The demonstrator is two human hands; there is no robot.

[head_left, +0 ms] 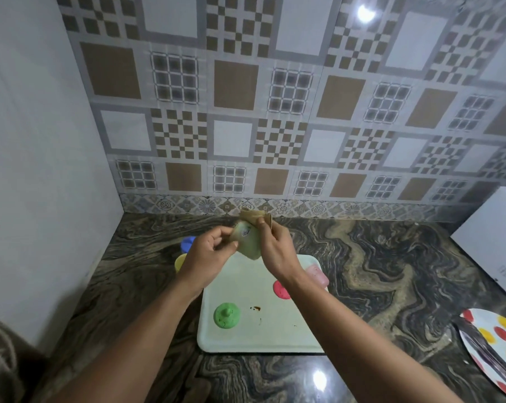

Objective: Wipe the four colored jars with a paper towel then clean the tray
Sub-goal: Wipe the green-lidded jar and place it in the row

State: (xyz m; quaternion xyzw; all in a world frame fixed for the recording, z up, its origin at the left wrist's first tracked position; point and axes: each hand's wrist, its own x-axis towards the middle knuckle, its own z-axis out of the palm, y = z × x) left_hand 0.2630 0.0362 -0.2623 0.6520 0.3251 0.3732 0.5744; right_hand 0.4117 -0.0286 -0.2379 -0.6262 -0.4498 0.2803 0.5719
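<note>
Forearms converge above tray — both hands raised, left hand gripping green jar, right hand pinching paper towel.

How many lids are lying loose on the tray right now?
2: a green lid at the tray's front left, a red lid at its right, partly hidden by the right forearm.

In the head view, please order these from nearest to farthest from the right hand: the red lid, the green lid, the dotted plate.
Measured from the right hand, which grips the paper towel on the jar:
1. Red lid: on the tray, just under the right wrist.
2. Green lid: at the tray's near left.
3. Dotted plate: on the counter, at the far right edge.
</note>
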